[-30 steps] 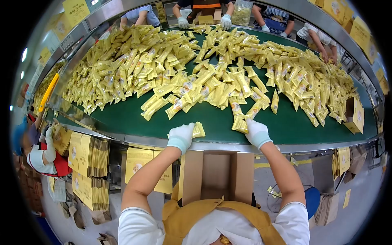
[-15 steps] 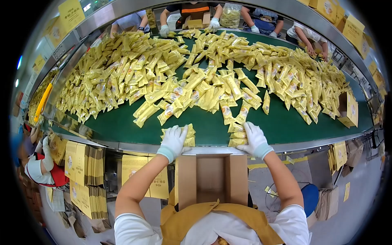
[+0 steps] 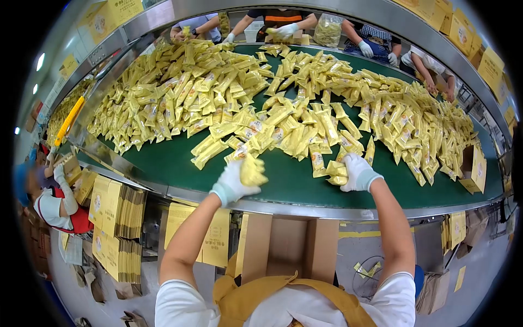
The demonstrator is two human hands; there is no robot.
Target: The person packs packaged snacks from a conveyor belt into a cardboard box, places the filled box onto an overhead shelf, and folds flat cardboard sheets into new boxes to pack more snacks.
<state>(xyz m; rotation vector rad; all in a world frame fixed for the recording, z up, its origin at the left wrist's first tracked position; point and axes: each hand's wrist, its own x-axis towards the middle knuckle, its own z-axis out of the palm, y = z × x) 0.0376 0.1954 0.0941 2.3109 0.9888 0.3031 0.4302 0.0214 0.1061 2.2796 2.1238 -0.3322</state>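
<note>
My left hand (image 3: 234,182), in a white glove, is closed on a small bunch of yellow packets (image 3: 253,171) held up over the green belt (image 3: 180,174); the bunch is blurred. To the right, my right hand (image 3: 358,173), also gloved, grips yellow packets (image 3: 337,173) at the near side of the heap. A large pile of loose yellow packets (image 3: 218,87) spreads over the belt beyond both hands. Below the belt's metal edge, close to my apron, an open cardboard box (image 3: 286,248) stands between my forearms.
Across the belt several people work, one with a gloved hand (image 3: 285,31) near a box. A small yellow box (image 3: 474,168) stands at the belt's right end. Stacked flat cartons (image 3: 117,218) and a person in a red apron (image 3: 60,210) are at the left.
My left hand has lifted its packets off the belt near the edge. My right hand has moved slightly up and right with its packets. The camera view has shifted.
</note>
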